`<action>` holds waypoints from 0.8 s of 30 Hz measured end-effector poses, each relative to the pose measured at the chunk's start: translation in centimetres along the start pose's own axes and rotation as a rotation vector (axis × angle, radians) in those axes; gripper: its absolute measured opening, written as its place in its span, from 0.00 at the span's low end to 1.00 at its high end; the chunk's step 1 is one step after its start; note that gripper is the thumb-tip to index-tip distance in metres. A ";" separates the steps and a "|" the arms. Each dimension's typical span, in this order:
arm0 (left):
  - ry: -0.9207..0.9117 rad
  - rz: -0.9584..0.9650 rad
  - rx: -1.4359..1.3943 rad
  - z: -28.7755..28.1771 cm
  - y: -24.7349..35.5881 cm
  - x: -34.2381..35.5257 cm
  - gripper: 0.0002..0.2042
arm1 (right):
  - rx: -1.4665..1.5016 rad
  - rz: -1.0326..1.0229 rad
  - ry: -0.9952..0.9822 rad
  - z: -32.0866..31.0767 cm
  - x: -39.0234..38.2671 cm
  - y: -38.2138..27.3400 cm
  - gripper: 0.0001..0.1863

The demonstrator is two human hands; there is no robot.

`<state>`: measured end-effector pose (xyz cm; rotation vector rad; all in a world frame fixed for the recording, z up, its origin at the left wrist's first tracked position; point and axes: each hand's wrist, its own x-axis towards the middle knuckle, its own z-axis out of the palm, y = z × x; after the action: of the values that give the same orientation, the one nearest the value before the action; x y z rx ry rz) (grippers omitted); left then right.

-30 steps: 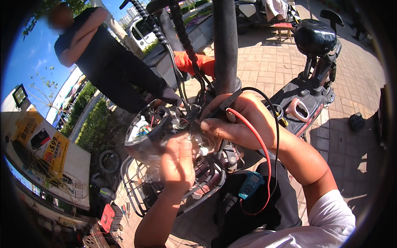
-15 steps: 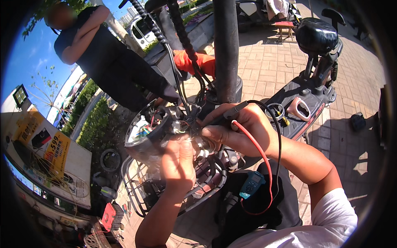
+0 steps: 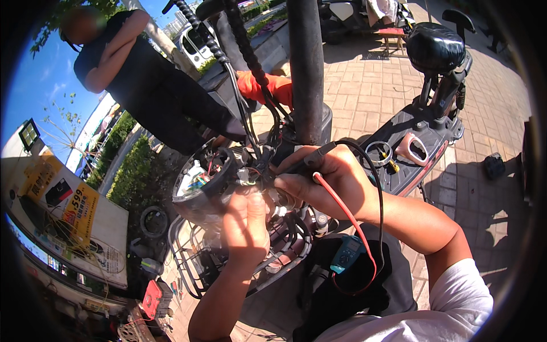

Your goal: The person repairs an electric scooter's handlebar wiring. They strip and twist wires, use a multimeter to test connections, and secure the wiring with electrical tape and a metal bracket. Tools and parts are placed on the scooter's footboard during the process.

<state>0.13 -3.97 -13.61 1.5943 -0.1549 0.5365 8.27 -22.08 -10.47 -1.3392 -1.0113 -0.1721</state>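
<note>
My left hand (image 3: 246,219) is closed on a small connector with thin wires (image 3: 249,176) at the scooter's opened front housing (image 3: 202,179). My right hand (image 3: 336,188) is closed on the meter probes (image 3: 319,159), whose tips are hidden among the wires near my left fingers. Red and black leads loop down from them to a teal multimeter (image 3: 347,253) on the dark cloth over my lap. Cabled bundles (image 3: 253,65) run down beside the black steering column (image 3: 307,74). A wire front basket (image 3: 188,259) lies below the housing.
A co-worker (image 3: 148,91) stands at left with folded arms. The scooter deck (image 3: 393,148) holds loose rings, its seat (image 3: 436,48) behind. A signboard (image 3: 68,222), a red case (image 3: 152,299) and scattered tools are at lower left, on pavement (image 3: 364,85).
My right hand and the probes have shifted slightly downward over the last second. The steering column appears a little further left. My left hand has hardly moved.
</note>
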 end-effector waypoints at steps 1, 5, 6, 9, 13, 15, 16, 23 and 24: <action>-0.011 0.004 0.010 -0.2 -0.1 0.0 0.13 | -0.025 -0.040 0.015 0.1 -0.1 0.2 0.07; 0.005 0.000 0.003 -0.2 0.4 0.0 0.12 | -0.036 -0.193 -0.054 -0.4 0.0 0.6 0.07; -0.006 0.008 0.005 -0.7 0.4 0.0 0.11 | -0.093 -0.311 -0.083 -0.7 0.5 0.9 0.07; 0.024 -0.011 0.027 -0.3 0.3 0.1 0.12 | -0.061 -0.209 -0.065 -0.3 0.3 0.9 0.07; 0.021 -0.004 0.044 0.1 0.2 0.1 0.13 | -0.005 0.041 -0.019 0.2 -0.2 -0.3 0.07; 0.038 -0.016 0.028 0.1 0.1 0.0 0.14 | -0.044 -0.015 -0.021 -0.1 -0.1 -0.1 0.07; 0.049 -0.024 0.028 -0.2 0.2 -0.2 0.14 | 0.012 0.033 -0.031 0.0 -0.1 -0.2 0.07; -0.041 0.039 0.056 -0.9 0.3 0.1 0.15 | -0.027 0.053 -0.093 -1.2 1.5 -1.6 0.16; -0.040 0.029 0.069 -0.9 0.4 0.0 0.15 | -0.081 0.010 -0.077 -1.2 1.6 -1.6 0.17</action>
<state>-0.22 -3.16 -13.25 1.6730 -0.1909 0.5375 8.83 -22.90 -8.09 -1.4338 -1.0717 -0.1565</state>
